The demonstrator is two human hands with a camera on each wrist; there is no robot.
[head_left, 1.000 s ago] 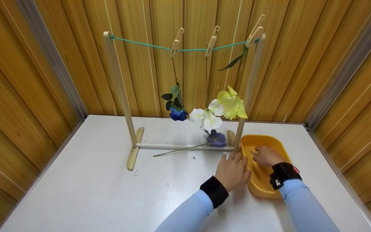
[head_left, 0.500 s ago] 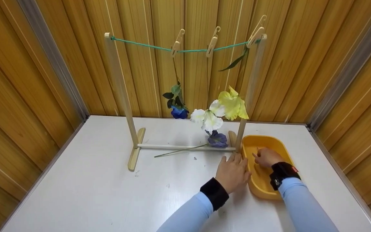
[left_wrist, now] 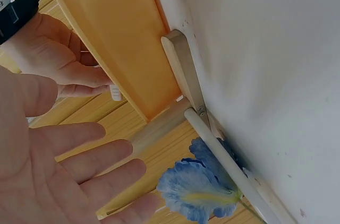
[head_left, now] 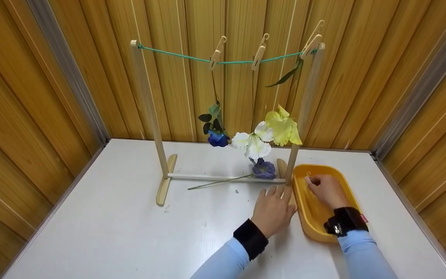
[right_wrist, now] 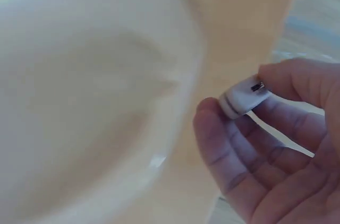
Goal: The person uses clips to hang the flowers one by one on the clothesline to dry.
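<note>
My right hand is above the yellow tray, pinching a pale clothes peg between thumb and fingertips; its hook pokes up past the fingers in the head view. My left hand is beside the tray with fingers extended, near the right foot of the wooden rack, and grips nothing. Just beyond it, a purple-blue artificial flower lies across the rack's bottom bar, stem pointing left. From pegs on the green cord hang a blue rose, a white flower and a yellow flower.
The rack's left foot and right post stand on the white table. Wood-panelled walls close in the back and both sides. The tray sits directly right of the rack.
The right hand has come up a little from the tray floor with the clothes peg pinched. My left hand has drawn slightly left, away from the tray's side. The hanging flowers keep their places.
</note>
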